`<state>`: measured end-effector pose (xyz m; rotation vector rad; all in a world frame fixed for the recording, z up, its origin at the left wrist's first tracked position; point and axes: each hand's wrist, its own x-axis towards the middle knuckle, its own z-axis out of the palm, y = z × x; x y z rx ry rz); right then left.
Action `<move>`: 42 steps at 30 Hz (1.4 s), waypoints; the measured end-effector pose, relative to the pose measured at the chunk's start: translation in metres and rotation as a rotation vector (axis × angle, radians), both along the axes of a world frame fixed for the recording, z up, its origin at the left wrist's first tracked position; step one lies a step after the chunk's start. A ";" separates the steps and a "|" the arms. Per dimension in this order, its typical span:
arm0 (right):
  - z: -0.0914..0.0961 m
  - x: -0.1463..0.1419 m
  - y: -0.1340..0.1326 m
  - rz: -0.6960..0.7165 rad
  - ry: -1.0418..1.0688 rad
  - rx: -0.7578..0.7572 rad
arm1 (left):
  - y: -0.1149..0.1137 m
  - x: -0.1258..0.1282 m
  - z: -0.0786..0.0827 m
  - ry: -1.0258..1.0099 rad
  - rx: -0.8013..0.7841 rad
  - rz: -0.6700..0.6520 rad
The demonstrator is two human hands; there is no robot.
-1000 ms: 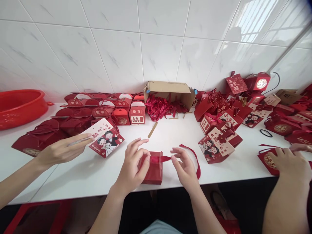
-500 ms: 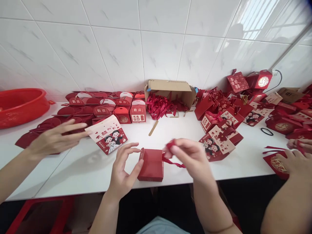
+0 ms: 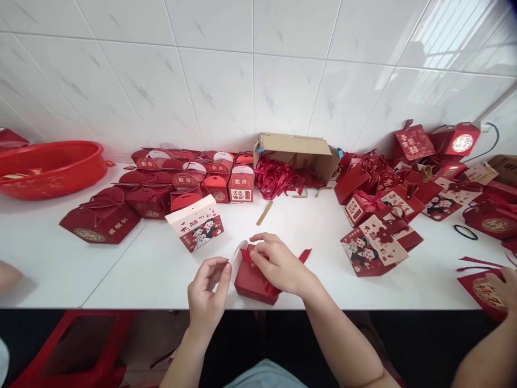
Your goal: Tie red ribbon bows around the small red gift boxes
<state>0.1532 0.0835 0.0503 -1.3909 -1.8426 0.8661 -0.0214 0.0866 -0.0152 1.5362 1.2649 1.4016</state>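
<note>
A small red gift box lies near the front edge of the white table. My right hand rests on top of the box, fingers curled and pinching a red ribbon whose end sticks out to the right. My left hand is at the box's left side, thumb and fingers pinched on the box's pale flap. A pink and red box with a cartoon couple stands just behind my left hand.
Rows of closed red boxes fill the back left, beside a red basin. A tipped cardboard carton spills red ribbons. More red boxes pile at right. Another person's hand rests on a flat red box at far right; another person's hand edge shows at left.
My right hand came down from above the box onto its top with the ribbon. My left hand shifted to the flap. The person's hand at left withdrew almost out of view.
</note>
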 end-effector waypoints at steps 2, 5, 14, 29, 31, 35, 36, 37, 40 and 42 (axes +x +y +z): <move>-0.003 -0.004 0.003 0.007 -0.068 -0.036 | -0.001 0.000 0.001 -0.003 -0.004 -0.012; -0.001 -0.006 0.002 0.010 -0.128 -0.060 | -0.003 -0.001 0.000 -0.007 0.002 -0.032; -0.004 -0.007 0.004 0.049 -0.151 -0.110 | -0.012 0.004 0.003 -0.040 0.016 -0.076; -0.005 0.000 0.003 -0.007 0.005 -0.184 | -0.016 0.011 0.004 -0.069 -0.007 0.017; -0.005 -0.001 0.003 -0.011 0.015 -0.178 | -0.016 0.009 0.002 -0.049 0.012 -0.002; -0.006 0.000 0.003 0.004 0.060 -0.168 | -0.014 0.003 -0.004 0.018 0.065 -0.053; -0.006 0.000 0.004 0.011 0.077 -0.169 | -0.014 0.002 -0.005 0.026 0.074 -0.054; -0.006 0.000 0.004 0.019 0.093 -0.170 | -0.014 0.002 -0.005 0.031 0.079 -0.050; -0.007 0.002 0.005 0.036 0.124 -0.180 | -0.015 0.001 -0.005 0.035 0.085 -0.052; -0.008 0.002 0.005 0.037 0.121 -0.186 | -0.016 0.002 -0.005 0.038 0.086 -0.059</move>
